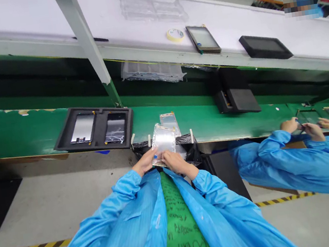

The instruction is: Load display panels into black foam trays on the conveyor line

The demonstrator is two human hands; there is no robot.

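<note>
Both my hands hold one flat screen panel (163, 139) wrapped in shiny film, tilted up over a black bag-lined bin (190, 145) at the bench edge. My left hand (144, 162) grips its lower left corner with fingers curled. My right hand (174, 161) pinches its lower edge. A second screen panel (169, 121) lies flat on the green conveyor belt (23, 130) just beyond the one I hold.
A black tray (94, 128) with two screen panels sits on the belt to the left. A black box (235, 95) stands to the right. The white shelf (124, 18) above carries a tape roll (175, 34), a panel and a dark tablet. A co-worker's hands (303, 127) work at right.
</note>
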